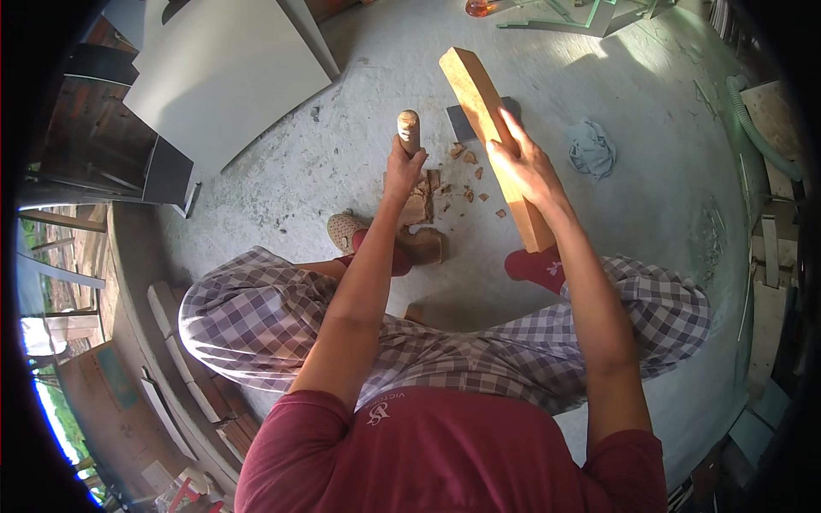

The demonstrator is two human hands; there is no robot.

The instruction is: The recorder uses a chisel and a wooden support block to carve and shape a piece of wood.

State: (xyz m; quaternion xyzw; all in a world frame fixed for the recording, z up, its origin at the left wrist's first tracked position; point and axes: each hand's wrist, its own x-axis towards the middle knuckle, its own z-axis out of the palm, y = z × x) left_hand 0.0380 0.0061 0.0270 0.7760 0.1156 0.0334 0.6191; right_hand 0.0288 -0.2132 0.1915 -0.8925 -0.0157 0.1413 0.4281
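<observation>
A long, rectangular, yellow-brown wooden beam (472,85) is gripped partway along by the right hand (532,171), thumb laid across 1 face, presumably so that it is steadied over the grey concrete floor (641,222). A rounded, light-brown wooden handle (409,124) is enclosed by the left hand (404,173), probably for firm control; what lies below is hidden. The beam is straight-edged, blunt-ended and partly sunlit.

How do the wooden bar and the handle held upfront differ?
Shape: the bar is squared and straight-edged; the handle is rounded at its end.
Size: the bar is far longer than the handle's visible part.
Hold: the right hand holds the bar; the left hand wraps the handle.
Shared: both look wooden.
</observation>
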